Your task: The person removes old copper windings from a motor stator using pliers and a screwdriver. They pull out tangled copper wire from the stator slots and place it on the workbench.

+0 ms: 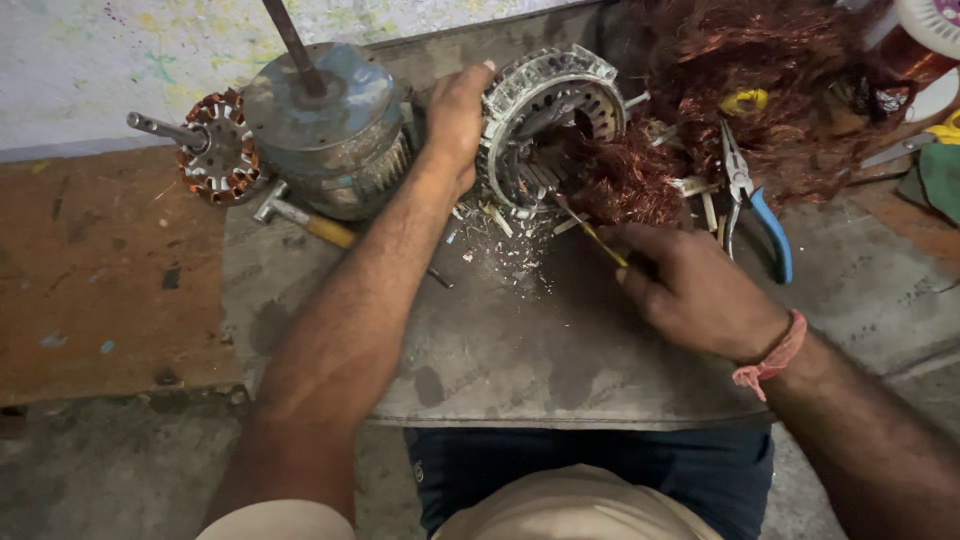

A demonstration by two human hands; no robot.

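Note:
My left hand (456,118) grips the left rim of a round metal motor stator (550,100) that stands tilted on a grey metal plate (520,350). My right hand (690,290) holds a thin yellow-tipped tool (592,232), its point reaching into the stator's lower edge. A tangle of copper wire (625,180) spills out of the stator toward my right hand. White scraps and debris (495,245) lie on the plate below the stator.
A fan motor housing with a shaft (325,120) stands left of my left hand, a wound rotor piece (215,150) beside it and a hammer (300,220) in front. Blue-handled pliers (755,205) lie right of the stator. A big heap of copper wire (790,90) fills the far right.

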